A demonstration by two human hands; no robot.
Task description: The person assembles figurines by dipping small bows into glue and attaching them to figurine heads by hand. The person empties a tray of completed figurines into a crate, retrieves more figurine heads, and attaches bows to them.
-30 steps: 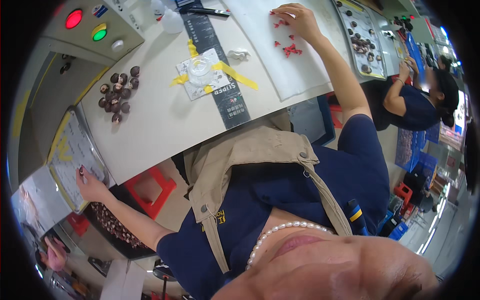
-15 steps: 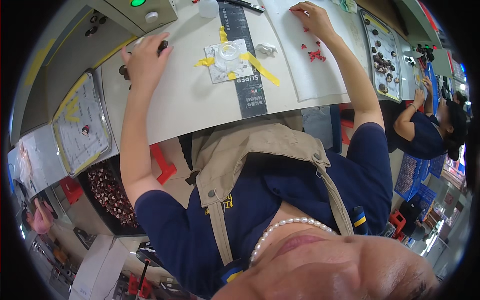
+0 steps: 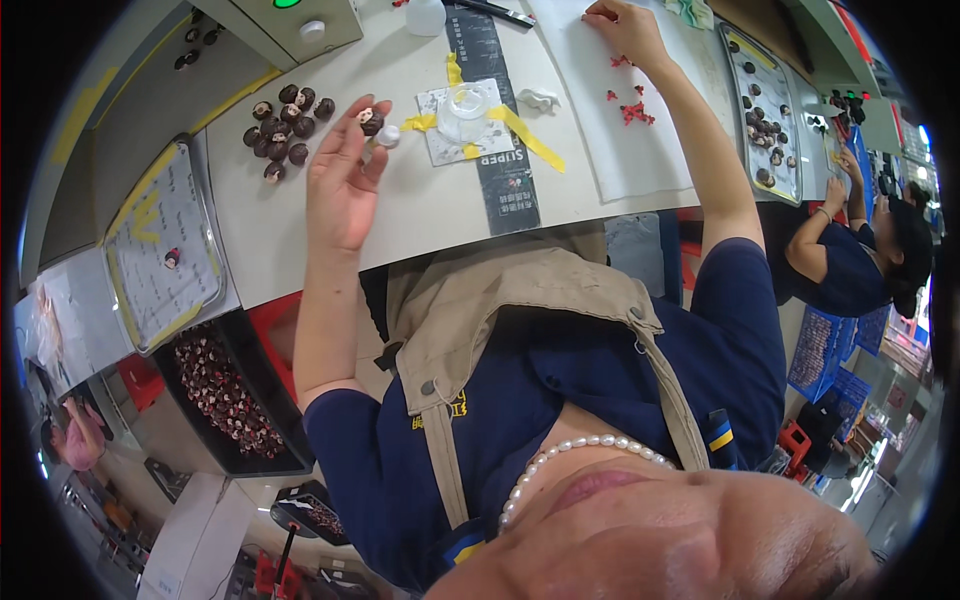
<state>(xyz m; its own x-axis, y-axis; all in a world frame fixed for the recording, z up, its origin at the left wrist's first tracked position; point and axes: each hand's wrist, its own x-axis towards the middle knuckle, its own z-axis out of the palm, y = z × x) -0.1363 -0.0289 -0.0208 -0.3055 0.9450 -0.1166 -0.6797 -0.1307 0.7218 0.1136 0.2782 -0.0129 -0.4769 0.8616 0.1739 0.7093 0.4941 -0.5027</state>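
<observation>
My left hand (image 3: 343,185) holds up a small dark-brown doll head (image 3: 371,122) with a pale face, gripped at its fingertips. Beside those fingers is a small white round piece (image 3: 388,136). Left of the hand, a cluster of similar doll heads (image 3: 283,129) lies on the table. My right hand (image 3: 630,38) is at the far end of a white sheet (image 3: 625,165), fingers pinched together; what is between them cannot be made out. Small red pieces (image 3: 637,113) lie on the sheet below that hand. Between my hands, a clear round dish (image 3: 466,112) sits on a taped white tile.
A crumpled white lump (image 3: 538,100) lies right of the dish. Trays with doll heads stand at the left (image 3: 205,270) and right (image 3: 796,178). Below the table's left is a black bin (image 3: 290,430) full of them. A co-worker (image 3: 850,245) sits far right.
My left hand has moved right from the cluster, bringing a doll head with it and uncovering the others. The right hand has shifted slightly toward the far edge.
</observation>
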